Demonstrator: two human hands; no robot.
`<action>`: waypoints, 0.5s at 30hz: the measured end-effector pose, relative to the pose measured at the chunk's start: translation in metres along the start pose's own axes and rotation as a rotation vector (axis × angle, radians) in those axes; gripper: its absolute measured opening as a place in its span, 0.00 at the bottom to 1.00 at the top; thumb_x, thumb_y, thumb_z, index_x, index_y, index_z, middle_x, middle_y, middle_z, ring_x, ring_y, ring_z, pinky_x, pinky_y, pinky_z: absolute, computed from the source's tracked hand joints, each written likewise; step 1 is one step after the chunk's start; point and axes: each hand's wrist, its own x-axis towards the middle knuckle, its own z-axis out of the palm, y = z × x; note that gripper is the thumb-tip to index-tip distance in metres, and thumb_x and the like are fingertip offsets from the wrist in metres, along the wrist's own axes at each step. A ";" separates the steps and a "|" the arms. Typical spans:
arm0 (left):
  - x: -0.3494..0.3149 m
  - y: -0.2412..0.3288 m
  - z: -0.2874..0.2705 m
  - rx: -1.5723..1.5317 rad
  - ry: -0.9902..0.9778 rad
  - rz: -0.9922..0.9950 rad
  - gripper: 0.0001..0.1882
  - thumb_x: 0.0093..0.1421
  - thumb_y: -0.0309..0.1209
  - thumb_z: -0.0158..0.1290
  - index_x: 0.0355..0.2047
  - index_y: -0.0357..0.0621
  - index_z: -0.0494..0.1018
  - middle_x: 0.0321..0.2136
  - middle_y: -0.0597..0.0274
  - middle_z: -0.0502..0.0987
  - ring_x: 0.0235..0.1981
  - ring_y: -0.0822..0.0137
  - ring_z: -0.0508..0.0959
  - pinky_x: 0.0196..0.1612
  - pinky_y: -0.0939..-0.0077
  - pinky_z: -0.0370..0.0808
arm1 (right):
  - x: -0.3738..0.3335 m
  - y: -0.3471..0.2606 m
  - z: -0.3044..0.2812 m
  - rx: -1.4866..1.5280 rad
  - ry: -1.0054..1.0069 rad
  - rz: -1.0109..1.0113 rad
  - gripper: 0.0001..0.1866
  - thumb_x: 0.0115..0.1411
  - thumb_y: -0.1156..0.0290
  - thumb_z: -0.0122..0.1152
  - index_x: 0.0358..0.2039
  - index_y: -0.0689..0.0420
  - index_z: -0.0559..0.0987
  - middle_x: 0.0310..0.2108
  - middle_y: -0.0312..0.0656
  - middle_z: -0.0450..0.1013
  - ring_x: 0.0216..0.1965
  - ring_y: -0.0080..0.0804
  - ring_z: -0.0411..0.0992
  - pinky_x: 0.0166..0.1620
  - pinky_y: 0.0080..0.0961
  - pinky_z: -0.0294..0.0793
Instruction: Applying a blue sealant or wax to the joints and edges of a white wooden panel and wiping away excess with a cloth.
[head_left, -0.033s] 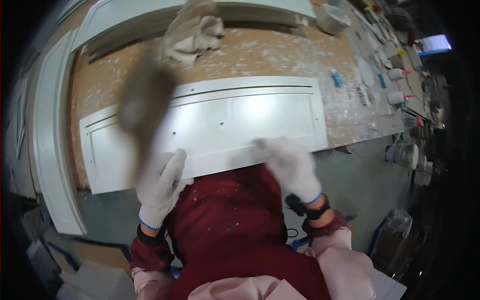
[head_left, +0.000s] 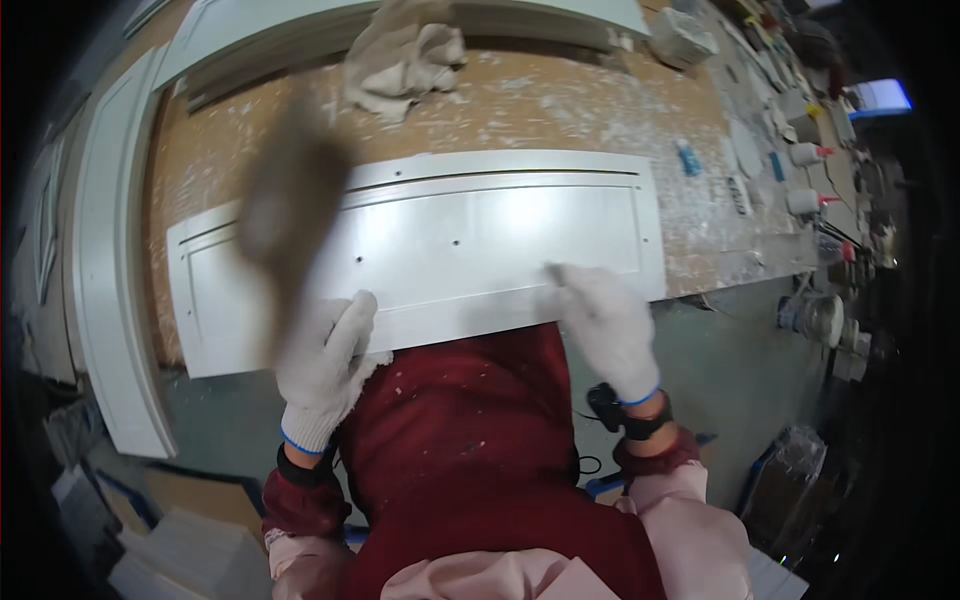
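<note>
A long white panel with a recessed centre and small dark holes lies across the bench before me. My left hand, in a white knit glove, grips the near edge left of the middle, with fingers on top. Part of that hand is covered by a blurred brown shape close to the camera; I cannot tell what it is. My right hand, gloved too, is closed at the panel's near side, right of the middle. A small dark piece shows at its fingertips, too blurred to name.
The brown bench is marked with white paint. A beige cloth lies behind the panel. More white panels stand at the left and along the back. A small blue bottle and white bottles with red tips are at the right.
My right hand has slid a little to the right and farther away along the panel. My left hand stays at the edge. The whole view has shifted slightly.
</note>
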 end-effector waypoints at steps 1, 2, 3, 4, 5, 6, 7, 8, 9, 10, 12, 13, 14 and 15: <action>-0.005 -0.004 -0.003 0.025 0.052 -0.015 0.33 0.54 0.53 0.59 0.55 0.46 0.74 0.44 0.56 0.74 0.45 0.50 0.73 0.60 0.49 0.68 | -0.004 0.005 -0.004 -0.056 -0.040 0.143 0.15 0.61 0.71 0.56 0.49 0.51 0.78 0.35 0.45 0.76 0.37 0.47 0.75 0.40 0.38 0.76; -0.010 -0.009 -0.005 0.061 0.075 -0.051 0.34 0.54 0.53 0.60 0.55 0.45 0.73 0.45 0.56 0.74 0.47 0.50 0.73 0.60 0.48 0.68 | -0.007 0.006 -0.003 -0.124 -0.069 0.228 0.15 0.61 0.71 0.55 0.49 0.52 0.78 0.34 0.46 0.75 0.36 0.48 0.75 0.39 0.39 0.75; -0.015 -0.015 -0.008 0.084 0.077 -0.104 0.35 0.53 0.53 0.61 0.56 0.45 0.73 0.45 0.55 0.73 0.48 0.49 0.73 0.61 0.48 0.67 | -0.010 0.005 0.000 -0.120 -0.036 0.159 0.15 0.61 0.70 0.55 0.49 0.52 0.77 0.33 0.46 0.75 0.36 0.48 0.75 0.39 0.39 0.75; -0.020 -0.021 -0.010 0.131 0.116 -0.113 0.38 0.52 0.54 0.61 0.58 0.43 0.71 0.50 0.52 0.72 0.52 0.48 0.72 0.63 0.47 0.65 | -0.013 0.003 0.004 -0.139 -0.016 0.157 0.16 0.61 0.70 0.55 0.50 0.52 0.77 0.33 0.46 0.74 0.35 0.47 0.75 0.38 0.39 0.75; -0.025 -0.027 -0.013 0.161 0.158 -0.116 0.39 0.52 0.54 0.61 0.58 0.42 0.71 0.50 0.52 0.72 0.53 0.47 0.71 0.63 0.47 0.64 | -0.015 -0.003 0.013 -0.173 -0.044 0.223 0.16 0.61 0.70 0.55 0.50 0.52 0.77 0.32 0.45 0.74 0.35 0.47 0.74 0.37 0.39 0.75; -0.030 -0.032 -0.015 0.188 0.185 -0.133 0.40 0.52 0.55 0.61 0.58 0.41 0.70 0.51 0.51 0.72 0.54 0.47 0.70 0.64 0.47 0.63 | -0.015 -0.009 0.021 -0.211 0.060 0.014 0.15 0.59 0.71 0.55 0.48 0.53 0.76 0.31 0.44 0.74 0.33 0.45 0.75 0.35 0.39 0.75; -0.035 -0.036 -0.017 0.215 0.212 -0.148 0.40 0.52 0.55 0.61 0.59 0.40 0.70 0.52 0.50 0.71 0.56 0.46 0.70 0.64 0.46 0.62 | -0.013 -0.018 0.030 -0.227 -0.047 0.002 0.15 0.59 0.71 0.55 0.47 0.55 0.76 0.31 0.44 0.74 0.32 0.45 0.75 0.34 0.39 0.75; -0.041 -0.040 -0.018 0.293 0.220 -0.161 0.41 0.52 0.54 0.62 0.60 0.39 0.68 0.57 0.48 0.69 0.59 0.45 0.68 0.66 0.46 0.60 | -0.013 -0.031 0.041 -0.249 -0.162 0.017 0.14 0.58 0.71 0.55 0.46 0.56 0.76 0.31 0.43 0.74 0.31 0.44 0.75 0.34 0.39 0.75; -0.046 -0.042 -0.018 0.291 0.222 -0.228 0.41 0.52 0.52 0.62 0.60 0.39 0.68 0.57 0.47 0.69 0.60 0.44 0.67 0.66 0.46 0.59 | -0.011 -0.046 0.051 -0.264 -0.206 -0.025 0.13 0.58 0.72 0.55 0.44 0.57 0.75 0.30 0.43 0.74 0.30 0.44 0.74 0.33 0.39 0.75; -0.050 -0.044 -0.017 0.307 0.248 -0.267 0.41 0.52 0.51 0.63 0.60 0.39 0.67 0.58 0.47 0.68 0.60 0.44 0.67 0.66 0.47 0.59 | -0.007 -0.063 0.062 -0.222 -0.195 -0.142 0.10 0.58 0.71 0.55 0.41 0.57 0.76 0.31 0.42 0.74 0.29 0.42 0.75 0.32 0.40 0.76; -0.056 -0.047 -0.014 0.309 0.283 -0.330 0.40 0.51 0.47 0.64 0.61 0.40 0.66 0.59 0.46 0.68 0.61 0.44 0.66 0.67 0.47 0.58 | 0.003 -0.104 0.084 -0.110 -0.266 -0.238 0.07 0.57 0.71 0.54 0.35 0.58 0.76 0.30 0.41 0.74 0.29 0.39 0.76 0.29 0.40 0.76; -0.059 -0.049 -0.012 0.297 0.289 -0.353 0.40 0.51 0.44 0.65 0.61 0.40 0.66 0.59 0.46 0.67 0.62 0.44 0.66 0.67 0.47 0.58 | 0.009 -0.129 0.098 -0.029 -0.354 -0.200 0.06 0.57 0.70 0.54 0.32 0.57 0.77 0.30 0.40 0.74 0.29 0.38 0.77 0.27 0.40 0.76; -0.062 -0.050 -0.011 0.267 0.299 -0.376 0.40 0.51 0.42 0.66 0.61 0.40 0.66 0.59 0.45 0.67 0.62 0.44 0.65 0.67 0.47 0.57 | 0.008 -0.150 0.106 -0.121 -0.290 -0.356 0.05 0.56 0.70 0.55 0.30 0.57 0.77 0.29 0.39 0.73 0.29 0.38 0.77 0.25 0.40 0.75; -0.064 -0.053 -0.010 0.251 0.308 -0.351 0.39 0.51 0.38 0.66 0.61 0.40 0.66 0.59 0.45 0.67 0.62 0.45 0.65 0.67 0.47 0.57 | 0.008 -0.167 0.113 -0.208 -0.239 -0.541 0.05 0.56 0.70 0.56 0.27 0.57 0.76 0.28 0.39 0.72 0.29 0.38 0.77 0.23 0.40 0.75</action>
